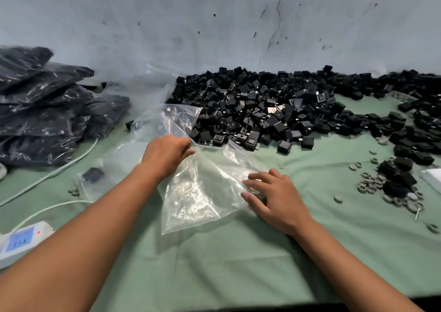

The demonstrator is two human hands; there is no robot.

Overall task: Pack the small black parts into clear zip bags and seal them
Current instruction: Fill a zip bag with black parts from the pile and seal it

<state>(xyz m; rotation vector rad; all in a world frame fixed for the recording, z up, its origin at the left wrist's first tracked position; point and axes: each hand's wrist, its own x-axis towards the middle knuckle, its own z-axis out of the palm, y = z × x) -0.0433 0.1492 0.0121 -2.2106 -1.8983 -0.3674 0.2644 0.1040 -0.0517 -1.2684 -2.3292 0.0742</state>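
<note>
Apparently empty, clear bag (pixel 202 187) pinched by left hand (pixel 167 153), right hand (pixel 274 197) flat on it.

Zip bag (pixel 202 187): thin clear plastic film, glossy, creased. Black parts (pixel 262 111): hard moulded plastic, mostly matt, some faces shiny; a few show bright metal prongs. Tabletop (pixel 238 264): pale green cloth cover, matt, wrinkled. Packed bags (pixel 43 111): glossy film. Wall (pixel 214 25): matt, scuffed, cracked. Power strip (pixel 19 242): smooth white plastic.
</note>
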